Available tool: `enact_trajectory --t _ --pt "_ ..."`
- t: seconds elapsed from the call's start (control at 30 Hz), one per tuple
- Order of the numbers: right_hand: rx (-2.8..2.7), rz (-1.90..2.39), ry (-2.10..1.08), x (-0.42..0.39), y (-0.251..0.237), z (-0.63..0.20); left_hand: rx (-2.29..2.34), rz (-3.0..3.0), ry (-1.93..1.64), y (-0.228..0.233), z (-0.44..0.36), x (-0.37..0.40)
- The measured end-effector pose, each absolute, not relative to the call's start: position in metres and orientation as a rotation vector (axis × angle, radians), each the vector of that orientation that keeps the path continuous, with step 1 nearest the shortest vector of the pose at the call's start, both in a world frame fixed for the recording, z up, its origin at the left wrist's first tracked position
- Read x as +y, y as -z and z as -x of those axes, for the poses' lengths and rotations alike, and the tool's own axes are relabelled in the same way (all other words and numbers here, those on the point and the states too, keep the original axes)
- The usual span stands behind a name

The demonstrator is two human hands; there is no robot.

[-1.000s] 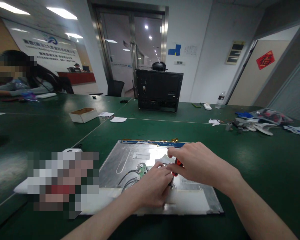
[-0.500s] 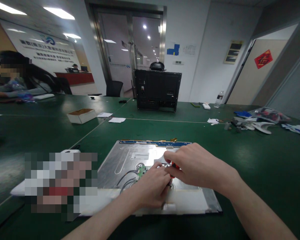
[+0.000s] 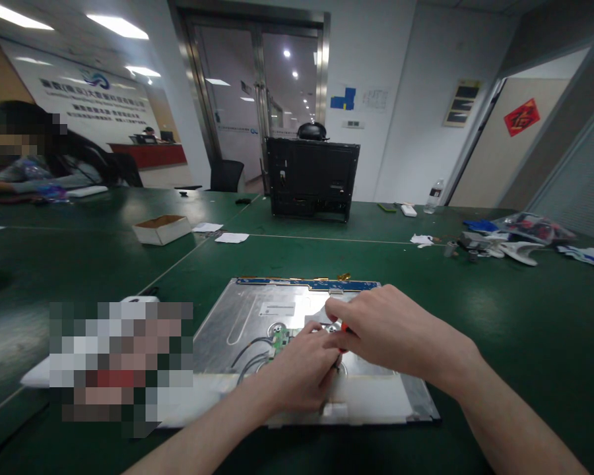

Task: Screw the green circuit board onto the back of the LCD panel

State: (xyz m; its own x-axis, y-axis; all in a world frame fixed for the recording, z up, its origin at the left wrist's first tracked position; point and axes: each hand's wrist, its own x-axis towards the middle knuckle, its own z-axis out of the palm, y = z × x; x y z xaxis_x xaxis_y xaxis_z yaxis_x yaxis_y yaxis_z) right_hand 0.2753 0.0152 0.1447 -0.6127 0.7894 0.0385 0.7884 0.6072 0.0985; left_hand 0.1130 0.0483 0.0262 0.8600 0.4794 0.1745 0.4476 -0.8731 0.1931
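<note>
A flat display panel lies back side up in front of me, with bare metal, a blue circuit strip along its far edge and a pale band along the near one. My right hand is closed around a red-handled screwdriver, above the panel's middle; its tip is hidden. Right beside it, my left hand rests low over the panel with curled fingers. What those fingers grip, if anything, is hidden. A small green circuit board with dark cables shows partly from under the left hand.
On the green table stand a black monitor-like unit, an open cardboard box and a bottle. Loose parts and bags lie at the right. Another person sits far left. Something blurred out lies left of the panel.
My right hand has shifted and turned very slightly on the red handle, and less of the handle shows. My left hand and the panel stay in place.
</note>
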Motion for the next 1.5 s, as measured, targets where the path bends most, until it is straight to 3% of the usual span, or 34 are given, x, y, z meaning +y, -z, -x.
enact_trajectory --t 0.3,0.63,0.93,1.5 --pt "2.905 -1.260 -0.082 0.014 -0.147 -0.282 0.736 -2.907 -0.298 -0.023 -0.114 0.050" --pt "2.751 -1.465 -0.255 0.023 -0.146 -0.275 0.781 -2.846 -0.270 -0.036 -0.113 0.047" --pt "2.986 -1.217 -0.029 0.020 -0.148 -0.281 0.759 -2.894 -0.286 -0.029 -0.112 0.048" --pt "2.896 -1.317 -0.162 0.021 -0.144 -0.280 0.785 -2.889 -0.322 -0.027 -0.114 0.049"
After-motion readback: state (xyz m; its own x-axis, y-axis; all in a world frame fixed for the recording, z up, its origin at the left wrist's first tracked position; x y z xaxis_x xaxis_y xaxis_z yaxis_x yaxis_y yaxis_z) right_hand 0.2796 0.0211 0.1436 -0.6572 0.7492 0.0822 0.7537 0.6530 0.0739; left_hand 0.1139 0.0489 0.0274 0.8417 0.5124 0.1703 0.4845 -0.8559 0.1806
